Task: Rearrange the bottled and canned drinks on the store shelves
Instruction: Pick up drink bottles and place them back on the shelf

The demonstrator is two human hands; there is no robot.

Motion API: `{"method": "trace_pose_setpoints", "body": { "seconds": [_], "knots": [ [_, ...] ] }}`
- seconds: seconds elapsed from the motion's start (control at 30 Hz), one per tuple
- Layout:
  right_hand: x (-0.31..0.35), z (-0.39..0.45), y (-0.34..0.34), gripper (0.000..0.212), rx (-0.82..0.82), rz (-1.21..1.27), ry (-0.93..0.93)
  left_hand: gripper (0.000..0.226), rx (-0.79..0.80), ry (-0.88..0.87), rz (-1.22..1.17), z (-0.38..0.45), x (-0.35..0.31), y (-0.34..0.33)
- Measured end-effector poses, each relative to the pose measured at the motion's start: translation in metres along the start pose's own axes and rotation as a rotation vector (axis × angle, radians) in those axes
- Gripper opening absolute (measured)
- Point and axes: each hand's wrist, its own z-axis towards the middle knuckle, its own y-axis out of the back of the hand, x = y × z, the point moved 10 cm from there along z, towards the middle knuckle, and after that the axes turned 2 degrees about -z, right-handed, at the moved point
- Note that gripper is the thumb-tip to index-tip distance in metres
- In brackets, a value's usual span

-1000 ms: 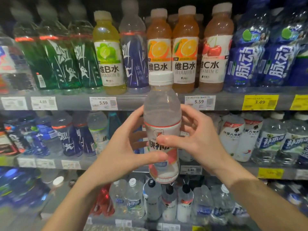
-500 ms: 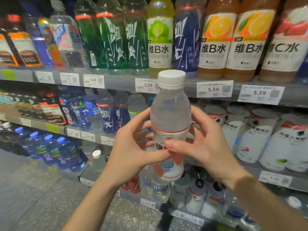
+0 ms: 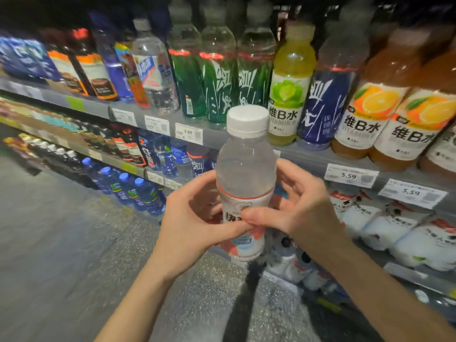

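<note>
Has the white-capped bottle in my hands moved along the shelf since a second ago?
Yes. The bottle went leftward: its cap was below the orange bottles, now beside the lime bottle.

The upper shelf (image 3: 308, 154) is packed along its front: green bottles (image 3: 217, 80), a lime bottle (image 3: 290, 85), a dark blue bottle (image 3: 328, 95) and orange bottles (image 3: 375, 102) stand shoulder to shoulder, touching — no gap shows between them. The middle shelf (image 3: 419, 275) at right is crowded with white bottles (image 3: 385, 223). Open room lies over the speckled floor (image 3: 61, 243) at left — clear of the shelving. Both hands hold a clear bottle (image 3: 246, 174) in front of the shelves, blocking the view behind it.
</note>
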Motion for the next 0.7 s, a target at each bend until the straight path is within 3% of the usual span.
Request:
{"method": "trace_pose_setpoints", "body": {
  "seconds": [0.4,0.7],
  "knots": [
    [0.209,0.024,-0.009,0.064,0.032,-0.051,-0.147,0.061,0.010,0.136,0.066,0.023,-0.214,0.013],
    [0.310,0.037,-0.039,0.071,0.021,0.021,-0.209,0.067,0.020,0.156,0.124,0.037,-0.317,0.050]
  ]
}}
